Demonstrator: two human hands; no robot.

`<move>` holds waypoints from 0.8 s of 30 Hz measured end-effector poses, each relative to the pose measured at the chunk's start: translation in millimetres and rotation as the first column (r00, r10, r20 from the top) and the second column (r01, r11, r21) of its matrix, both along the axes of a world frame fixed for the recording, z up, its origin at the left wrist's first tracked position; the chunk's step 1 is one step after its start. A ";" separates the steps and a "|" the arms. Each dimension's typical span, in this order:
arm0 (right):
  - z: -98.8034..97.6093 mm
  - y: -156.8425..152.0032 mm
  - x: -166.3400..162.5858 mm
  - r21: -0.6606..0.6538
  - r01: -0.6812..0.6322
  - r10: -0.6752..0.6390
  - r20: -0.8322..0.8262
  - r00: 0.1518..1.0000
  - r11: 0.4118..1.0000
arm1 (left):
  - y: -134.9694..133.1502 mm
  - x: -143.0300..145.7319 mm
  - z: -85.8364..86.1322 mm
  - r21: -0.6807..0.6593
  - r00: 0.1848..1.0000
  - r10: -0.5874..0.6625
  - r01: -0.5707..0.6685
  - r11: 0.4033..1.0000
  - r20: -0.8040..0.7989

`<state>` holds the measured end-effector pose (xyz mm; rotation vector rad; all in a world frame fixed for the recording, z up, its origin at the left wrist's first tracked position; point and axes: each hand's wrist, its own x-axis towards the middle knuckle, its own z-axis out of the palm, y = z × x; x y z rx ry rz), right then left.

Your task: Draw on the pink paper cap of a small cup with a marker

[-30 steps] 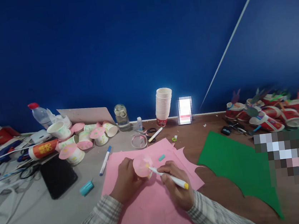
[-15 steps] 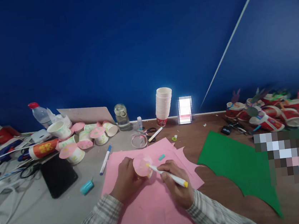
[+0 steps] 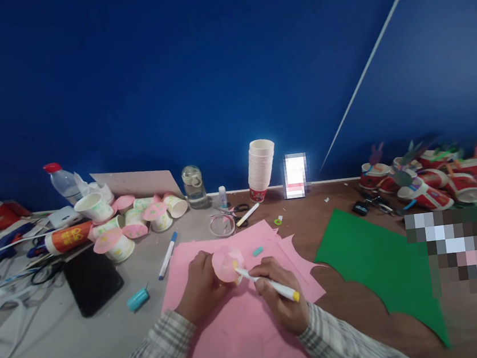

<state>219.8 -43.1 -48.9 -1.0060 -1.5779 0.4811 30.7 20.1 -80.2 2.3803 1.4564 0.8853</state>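
My left hand is closed round a small paper cup topped by a round pink paper disc. Most of the cup's body is hidden behind the disc and my fingers. A white marker with a yellow end is pinched in my right hand. Its tip meets the disc's right side, where yellow marks show. Both hands are over pink paper sheets. A small teal piece lies on the sheets beside the disc.
Pink-topped cups cluster at the left, near a black tablet-like slab and cables. A blue-capped marker lies left of the paper. Behind stand a jar and stacked cups. Green paper lies right.
The marker's tip has shifted slightly down and right on the disc, with my right hand. My left hand and the cup stay nearly in place.
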 end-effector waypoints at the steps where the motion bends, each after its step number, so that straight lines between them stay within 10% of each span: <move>1: 0.4 -0.4 0.0 0.000 -0.006 0.006 -0.001 1.000 1.000 | 0.0 -0.2 -0.1 -0.003 1.000 0.000 0.000 1.000 0.000; 24: 1.7 -1.0 0.4 0.013 0.020 -0.020 -0.024 1.000 1.000 | -0.5 1.0 1.8 -0.043 1.000 0.007 -0.007 0.999 0.018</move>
